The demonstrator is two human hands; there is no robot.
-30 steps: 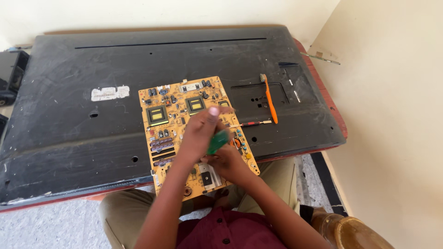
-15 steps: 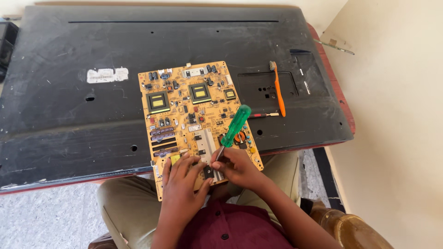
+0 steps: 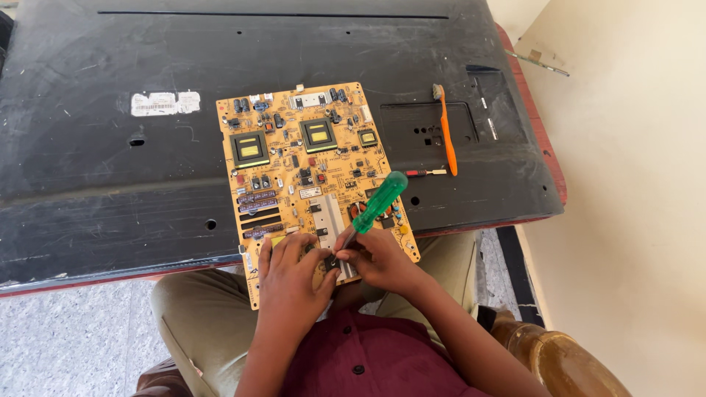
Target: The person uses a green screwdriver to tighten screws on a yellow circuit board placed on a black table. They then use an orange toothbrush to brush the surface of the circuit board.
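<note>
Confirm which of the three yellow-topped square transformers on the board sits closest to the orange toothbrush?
The smallest transformer, at the circuit board's right edge. The two bigger ones lie further left, away from the toothbrush.

Left hand [image 3: 290, 276] pulled back from mid circuit board [image 3: 309, 176] to its near edge beside right hand [image 3: 375, 257]; green screwdriver [image 3: 371, 209] now tilted up, tip between both hands; camera view shifted closer

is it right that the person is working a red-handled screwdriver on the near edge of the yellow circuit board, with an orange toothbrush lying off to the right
Not quite: in the head view the screwdriver has a green handle, not red. The rest holds: both the left hand and right hand work at the near edge of the yellow circuit board, and the orange toothbrush lies off to the right.
</note>
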